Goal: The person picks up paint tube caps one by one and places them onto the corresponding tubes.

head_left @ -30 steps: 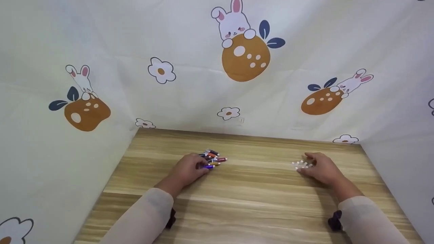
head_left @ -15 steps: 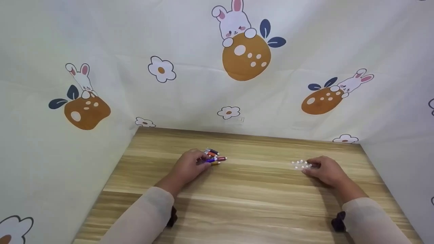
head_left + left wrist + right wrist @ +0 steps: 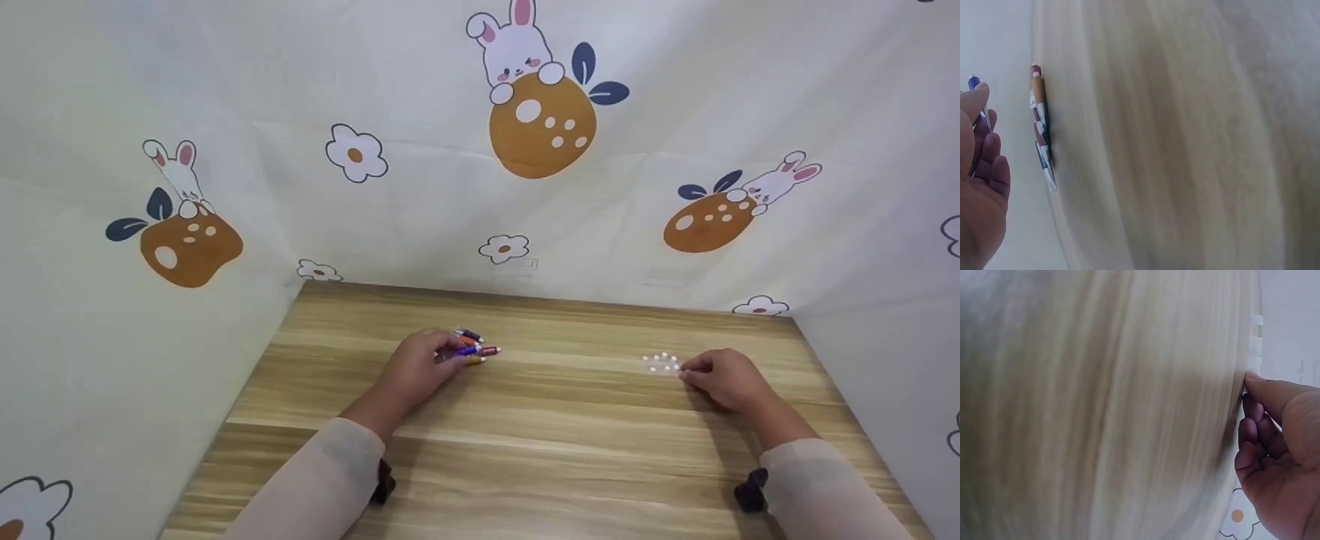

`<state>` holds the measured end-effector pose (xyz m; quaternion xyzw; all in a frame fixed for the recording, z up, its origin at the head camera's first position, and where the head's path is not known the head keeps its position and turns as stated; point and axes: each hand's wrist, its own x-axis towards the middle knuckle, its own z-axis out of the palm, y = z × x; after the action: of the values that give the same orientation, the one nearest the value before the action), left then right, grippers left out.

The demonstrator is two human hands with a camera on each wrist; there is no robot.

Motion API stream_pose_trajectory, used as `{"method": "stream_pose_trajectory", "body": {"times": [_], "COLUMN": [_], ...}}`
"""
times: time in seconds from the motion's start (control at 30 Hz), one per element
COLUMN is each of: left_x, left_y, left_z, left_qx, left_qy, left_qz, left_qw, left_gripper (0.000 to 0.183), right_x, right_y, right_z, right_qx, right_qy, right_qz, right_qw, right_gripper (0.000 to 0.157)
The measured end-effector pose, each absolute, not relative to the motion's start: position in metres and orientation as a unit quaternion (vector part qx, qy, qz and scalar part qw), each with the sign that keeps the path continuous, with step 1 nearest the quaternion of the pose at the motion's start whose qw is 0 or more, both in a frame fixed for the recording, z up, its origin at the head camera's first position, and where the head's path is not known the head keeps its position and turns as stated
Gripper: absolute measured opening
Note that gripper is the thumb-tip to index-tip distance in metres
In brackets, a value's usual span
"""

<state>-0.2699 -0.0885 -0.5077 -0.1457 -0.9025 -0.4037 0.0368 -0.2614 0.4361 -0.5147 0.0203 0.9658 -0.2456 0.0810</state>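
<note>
My left hand (image 3: 421, 367) holds a purple marker (image 3: 466, 350) between thumb and fingers. In the left wrist view the marker's blue-purple end (image 3: 974, 82) sticks out past the thumb, raised off the wood. Just beyond and beneath lies a pile of short markers, with a red one (image 3: 490, 350), an orange one (image 3: 466, 340) and a dark one (image 3: 471, 334) showing. At the right, several small white caps (image 3: 664, 356) lie loosely grouped. My right hand (image 3: 731, 382) pinches at the near right edge of this group, thumb against finger on a white cap that the fingertips mostly hide.
The wood-grain table (image 3: 562, 435) spans the space between both arms. Pale cloth walls (image 3: 420, 225) with rabbit and flower prints rise at its back and sides. A dark wrist mount (image 3: 751, 491) hangs under the right sleeve, another (image 3: 382, 482) under the left.
My left hand has picked the purple marker up from the pile's near side and tilted it over the others. My right hand has drawn back rightward, its spread fingers closing to a pinch.
</note>
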Motion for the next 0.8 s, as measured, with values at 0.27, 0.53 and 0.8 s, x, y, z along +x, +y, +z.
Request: {"method": "stream_pose_trajectory", "body": {"times": [0.27,0.53,0.8], "left_x": [-0.273,-0.280,-0.289], "left_y": [-0.093,-0.089,-0.078], "left_z": [-0.500,-0.490,-0.480], "left_qx": [-0.125,-0.115,-0.101], "left_qy": [-0.907,-0.898,-0.893], "left_qz": [-0.401,-0.420,-0.435], "left_qw": [0.035,0.054,0.057], "left_gripper": [0.014,0.013,0.012], "right_x": [-0.260,-0.264,-0.272], "right_y": [0.435,0.424,0.406], "right_z": [-0.499,-0.474,-0.459], "right_qx": [0.018,0.039,0.014], "right_qy": [0.964,0.956,0.950], "right_qz": [-0.264,-0.291,-0.312], "right_qw": [0.041,0.024,-0.026], "right_gripper": [0.030,0.049,0.044]}}
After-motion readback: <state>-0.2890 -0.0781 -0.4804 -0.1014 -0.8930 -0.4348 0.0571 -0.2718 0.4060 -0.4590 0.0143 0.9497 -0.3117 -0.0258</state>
